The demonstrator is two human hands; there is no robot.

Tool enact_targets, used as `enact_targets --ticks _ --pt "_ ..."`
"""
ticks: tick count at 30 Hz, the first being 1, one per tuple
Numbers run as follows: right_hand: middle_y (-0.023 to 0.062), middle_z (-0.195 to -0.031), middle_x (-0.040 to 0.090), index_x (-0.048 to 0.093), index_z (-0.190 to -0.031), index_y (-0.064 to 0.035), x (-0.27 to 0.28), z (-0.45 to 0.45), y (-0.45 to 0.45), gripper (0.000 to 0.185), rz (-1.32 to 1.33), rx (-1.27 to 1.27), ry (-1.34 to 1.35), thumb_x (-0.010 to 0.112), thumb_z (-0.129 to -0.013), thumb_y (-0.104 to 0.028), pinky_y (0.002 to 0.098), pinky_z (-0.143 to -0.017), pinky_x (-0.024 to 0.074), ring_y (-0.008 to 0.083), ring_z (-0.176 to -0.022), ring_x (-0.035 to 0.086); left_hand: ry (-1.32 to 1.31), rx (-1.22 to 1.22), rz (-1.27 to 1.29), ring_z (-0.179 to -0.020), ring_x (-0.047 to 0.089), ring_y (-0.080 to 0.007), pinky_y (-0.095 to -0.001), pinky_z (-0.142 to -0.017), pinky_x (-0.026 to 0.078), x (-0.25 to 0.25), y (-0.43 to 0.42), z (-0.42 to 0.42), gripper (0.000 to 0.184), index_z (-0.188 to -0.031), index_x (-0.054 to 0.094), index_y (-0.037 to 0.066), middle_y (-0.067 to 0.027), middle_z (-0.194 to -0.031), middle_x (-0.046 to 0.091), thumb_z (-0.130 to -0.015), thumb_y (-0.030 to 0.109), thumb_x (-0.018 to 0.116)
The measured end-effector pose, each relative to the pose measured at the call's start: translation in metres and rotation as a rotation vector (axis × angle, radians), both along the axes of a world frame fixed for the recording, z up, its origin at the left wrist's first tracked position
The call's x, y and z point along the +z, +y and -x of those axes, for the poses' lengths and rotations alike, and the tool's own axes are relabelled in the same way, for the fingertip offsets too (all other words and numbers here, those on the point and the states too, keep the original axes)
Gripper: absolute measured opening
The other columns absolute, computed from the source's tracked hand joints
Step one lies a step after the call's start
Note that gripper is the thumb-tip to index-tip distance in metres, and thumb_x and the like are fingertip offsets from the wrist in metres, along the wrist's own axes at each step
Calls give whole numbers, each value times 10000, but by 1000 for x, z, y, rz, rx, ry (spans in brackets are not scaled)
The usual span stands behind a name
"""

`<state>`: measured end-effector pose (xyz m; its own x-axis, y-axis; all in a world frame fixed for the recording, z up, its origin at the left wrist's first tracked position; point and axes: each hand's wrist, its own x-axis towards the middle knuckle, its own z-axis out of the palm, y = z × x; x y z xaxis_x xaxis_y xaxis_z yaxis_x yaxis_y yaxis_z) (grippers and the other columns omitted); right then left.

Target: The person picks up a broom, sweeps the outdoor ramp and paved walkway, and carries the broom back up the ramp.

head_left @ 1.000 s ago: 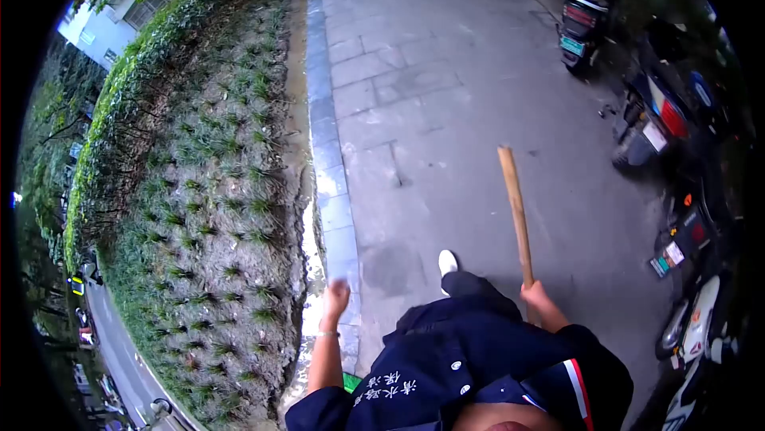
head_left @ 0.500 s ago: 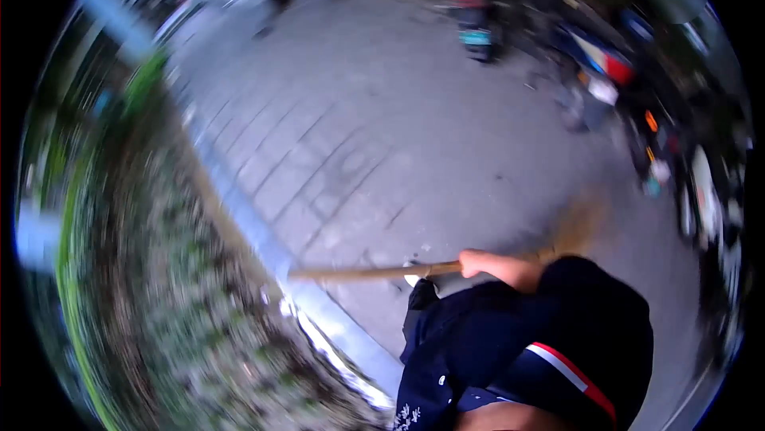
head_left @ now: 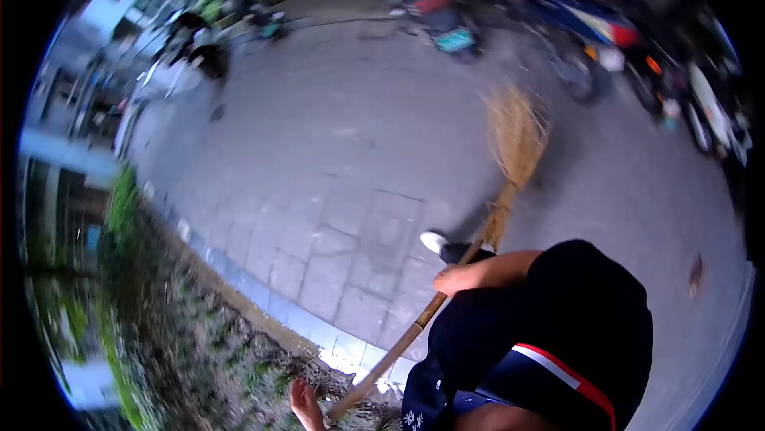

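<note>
A straw broom [head_left: 518, 140] with a bamboo handle slants across the pavement. Its bristles point up and away from me, and the handle's far end reaches over the planted strip at lower left. My right hand [head_left: 453, 280] is closed around the handle, partway along it. Beside the handle's lower end is my left hand [head_left: 305, 403], its fingers raised and off the handle, nothing visible in them. My white shoe [head_left: 433, 241] shows on the pavement just left of the broom.
A light stone kerb [head_left: 271, 299] separates the paving from the planted strip [head_left: 215, 343] on the left. Parked two-wheelers, including a scooter [head_left: 438, 13] and a blue motorcycle [head_left: 578, 21], line the top and right. A brown leaf-like scrap [head_left: 696, 272] lies at right.
The broom has turned, its bristles swinging from lower right up to the middle and its handle end dropping lower left. My left hand has come into view. The camera view has turned too.
</note>
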<state>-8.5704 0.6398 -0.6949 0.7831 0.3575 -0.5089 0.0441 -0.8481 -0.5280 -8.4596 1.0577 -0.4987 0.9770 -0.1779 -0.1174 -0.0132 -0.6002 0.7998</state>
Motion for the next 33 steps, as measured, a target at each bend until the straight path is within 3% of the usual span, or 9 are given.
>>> enact_targets --ticks 2,5,7,12,16,21,27,29,33 --pt "127 -797 602 612 -733 -30 1 -63 -19 142 -18 -13 64 569 -624 -108 381 -617 466 272 -777 585 163 47 5 -793 536 -141 -261 -733 432 36 -56 -13 304 -1030 503 -46 -94 -892 575 -766 95 556" --pt "130 -801 601 622 -784 -55 26 -127 -37 172 -17 42 103 589 -623 -107 385 -613 459 271 -768 583 -161 -135 -683 -709 587 -239 -268 -584 447 65 -104 -43 334 -881 576 -9 -171 -803 582 -628 187 671" --pt "129 -747 603 626 -775 -86 38 -162 -55 185 -69 122 228 609 -633 -204 399 -589 447 284 -719 581 116 48 -647 -631 586 -273 -291 -554 456 65 -120 -55 334 -819 593 -15 -162 -714 592 -606 222 691" --pt "102 -883 594 613 -832 -129 -2 -273 -86 198 80 141 225 570 -639 -120 415 -763 406 263 -907 542 -100 583 52 -583 517 -96 -225 -552 427 0 -146 -122 184 -826 584 -42 -50 -653 581 -749 125 594" --pt "77 -882 575 579 -850 -145 3 -365 -95 213 105 158 108 558 -642 -111 425 -806 355 256 -923 525 -403 896 66 -656 512 -116 -236 -548 428 -28 -159 -204 231 -970 537 1 -57 -867 562 -741 28 529" --pt "138 -905 555 534 -842 -88 15 -511 -122 236 53 -106 -96 564 -608 -77 430 -725 380 290 -910 511 -469 1177 920 -579 462 -96 -168 -470 379 44 -223 -404 380 -1142 407 66 -52 -846 526 -771 59 490" --pt "91 -777 530 501 -852 -76 -39 -634 -202 229 -364 -1133 -886 586 -648 -135 371 -672 413 274 -760 521 -343 339 1182 -451 398 -67 -172 -433 361 59 -345 -589 288 -1083 430 33 -4 -582 449 -800 37 483" --pt "108 -863 523 479 -940 -63 -60 -659 -238 373 -837 -1739 201 593 -712 -335 400 -700 428 253 -831 513 -318 106 953 -469 421 -54 -177 -450 378 52 -400 -635 242 -1056 451 22 -20 -620 499 -815 39 472" --pt "127 -910 506 415 -1043 -74 -111 -732 -279 573 -1490 -2084 590 527 -709 -526 448 -721 445 278 -818 517 -362 1 963 -469 416 -76 -200 -447 370 94 -455 -739 223 -1030 455 8 -62 -622 499 -808 -2 440"
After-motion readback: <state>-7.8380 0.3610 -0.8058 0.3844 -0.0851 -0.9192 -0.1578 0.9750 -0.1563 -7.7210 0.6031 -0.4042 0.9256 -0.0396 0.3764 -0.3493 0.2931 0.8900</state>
